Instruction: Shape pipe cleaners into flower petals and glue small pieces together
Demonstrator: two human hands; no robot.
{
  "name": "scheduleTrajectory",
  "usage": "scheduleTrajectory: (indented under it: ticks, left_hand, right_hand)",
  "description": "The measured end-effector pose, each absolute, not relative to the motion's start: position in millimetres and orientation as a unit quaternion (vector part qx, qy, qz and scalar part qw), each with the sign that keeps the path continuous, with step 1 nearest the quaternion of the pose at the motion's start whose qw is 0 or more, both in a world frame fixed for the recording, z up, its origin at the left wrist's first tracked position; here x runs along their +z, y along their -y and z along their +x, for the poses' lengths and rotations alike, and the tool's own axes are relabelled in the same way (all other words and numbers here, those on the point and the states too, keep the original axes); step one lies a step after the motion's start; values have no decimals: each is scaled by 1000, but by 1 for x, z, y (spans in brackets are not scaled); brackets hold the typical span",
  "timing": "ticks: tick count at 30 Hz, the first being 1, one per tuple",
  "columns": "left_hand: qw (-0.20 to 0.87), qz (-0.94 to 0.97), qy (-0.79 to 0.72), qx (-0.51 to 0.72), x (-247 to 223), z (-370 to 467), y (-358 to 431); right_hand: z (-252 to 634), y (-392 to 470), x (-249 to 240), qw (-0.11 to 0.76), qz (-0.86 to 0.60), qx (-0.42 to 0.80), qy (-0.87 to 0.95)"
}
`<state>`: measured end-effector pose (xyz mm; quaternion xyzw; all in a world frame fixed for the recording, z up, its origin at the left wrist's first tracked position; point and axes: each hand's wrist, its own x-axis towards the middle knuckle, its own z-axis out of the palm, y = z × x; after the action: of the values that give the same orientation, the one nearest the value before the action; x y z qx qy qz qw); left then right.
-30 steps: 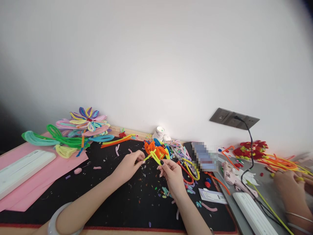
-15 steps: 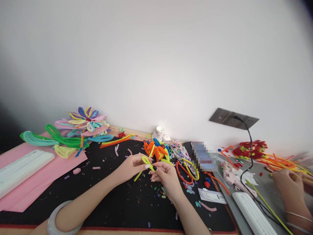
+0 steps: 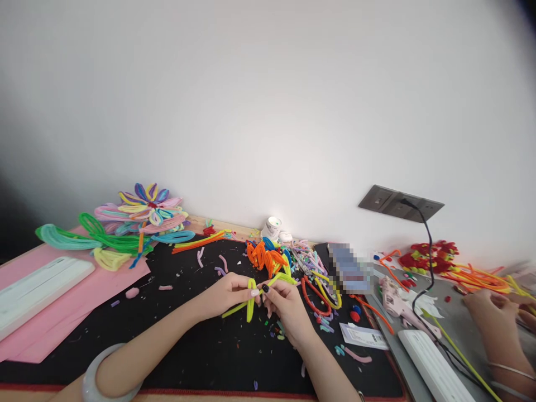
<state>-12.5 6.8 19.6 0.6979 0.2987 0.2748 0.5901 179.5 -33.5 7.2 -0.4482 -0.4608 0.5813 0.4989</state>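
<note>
Above the black mat, my left hand [image 3: 235,293] pinches a yellow-green pipe cleaner [image 3: 250,310] that is bent into a narrow upright loop, with one straight end sticking out to the lower left. My right hand [image 3: 282,304] is closed on the same pipe cleaner, its thumb and forefinger close to my left fingertips. Just behind my hands lie looped orange pipe cleaners [image 3: 262,258] beside blue and yellow ones. A red bent pipe cleaner [image 3: 312,298] rests right of my right hand. The exact crossing between my fingertips is partly hidden.
Pipe-cleaner flowers [image 3: 153,206] and pink sheets [image 3: 104,296] lie left, with a white box [image 3: 46,290]. A paper cup [image 3: 272,228] stands by the wall. Right are a pink glue gun [image 3: 396,301], a black cable [image 3: 430,251], a white power strip [image 3: 435,363] and another person's hand [image 3: 492,321].
The yellow-green loop has turned from slanting to nearly upright and now hangs below my left fingers. My left hand has lowered slightly. The other person's hand shifted a little.
</note>
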Motion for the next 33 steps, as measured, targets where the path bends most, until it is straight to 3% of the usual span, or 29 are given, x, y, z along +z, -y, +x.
scheduleTrajectory:
  ticks: [8,13,21,33]
  left_hand:
    - [513,641,-398,410,13,-16,-18]
    - [532,644,-401,376,9,-12,-14]
    - [390,764,-406,314,18,-10,-7]
    - [352,830,-347,260,12,-9,-4]
  right_hand:
    - [185,30,11,537,-451,576,419]
    - [181,35,14,472,-455,606,451]
    - [180,38,12,398,-454,638,478]
    - [181,35,12,402,-451,629,490]
